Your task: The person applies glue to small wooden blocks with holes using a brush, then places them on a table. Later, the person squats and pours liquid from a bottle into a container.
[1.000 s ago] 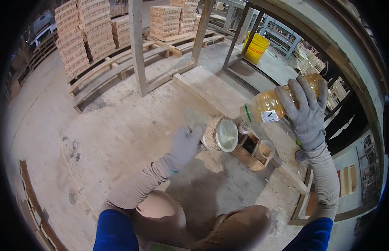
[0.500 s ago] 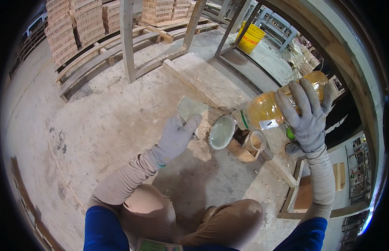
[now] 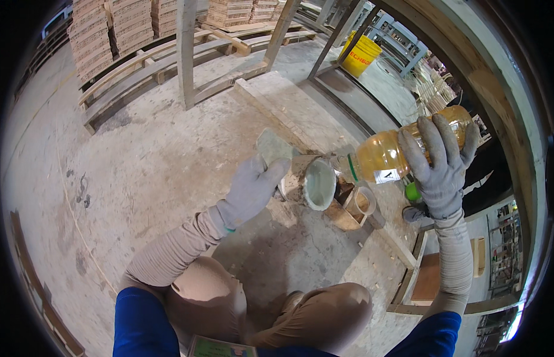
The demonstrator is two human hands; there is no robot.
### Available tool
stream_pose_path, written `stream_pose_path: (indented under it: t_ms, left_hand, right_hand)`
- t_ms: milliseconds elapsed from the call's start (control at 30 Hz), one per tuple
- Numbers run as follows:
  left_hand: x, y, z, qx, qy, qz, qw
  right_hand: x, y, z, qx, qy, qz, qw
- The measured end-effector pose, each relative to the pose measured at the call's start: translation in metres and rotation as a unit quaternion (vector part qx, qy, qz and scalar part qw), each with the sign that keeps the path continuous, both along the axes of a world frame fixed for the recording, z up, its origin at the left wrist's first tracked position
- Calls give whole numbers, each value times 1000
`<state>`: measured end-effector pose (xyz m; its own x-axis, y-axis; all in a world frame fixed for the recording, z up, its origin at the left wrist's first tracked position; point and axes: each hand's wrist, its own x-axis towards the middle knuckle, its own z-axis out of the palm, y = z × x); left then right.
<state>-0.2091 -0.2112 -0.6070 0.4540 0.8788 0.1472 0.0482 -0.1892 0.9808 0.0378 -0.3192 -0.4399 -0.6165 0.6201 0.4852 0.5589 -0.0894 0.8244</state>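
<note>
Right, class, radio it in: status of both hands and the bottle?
Left hand gripping tilted tin can. Right hand holding amber bottle, neck at can's mouth. Nothing between them.

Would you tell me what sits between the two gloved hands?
In the head view, a dirty tin tilted in the left hand and the mouth of the bottle in the right hand.

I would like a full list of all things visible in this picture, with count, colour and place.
plastic bottle: one, amber liquid, lying sideways in the right hand, mouth toward the tin
tin: one, grey, tilted, held by the left hand
small cup: one, pale, on the floor under the bottle
bucket: one, yellow, far top right
stacked blocks: several piles, tan, top left
wooden post: one, pale, top centre
left hand: grey glove, on the tin
right hand: grey glove, around the bottle
</note>
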Motion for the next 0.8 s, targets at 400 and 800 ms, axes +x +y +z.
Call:
stream_pose_path:
  t_ms: [400, 800]
  left_hand:
    - [-2, 1, -3, 24, 9, 13, 1000]
    - [-5, 4, -4, -26, -9, -43, 999]
  right_hand:
    - [1, 2, 1, 10, -8, 16, 1000]
    - [-11, -8, 5, 4, 30, 20, 999]
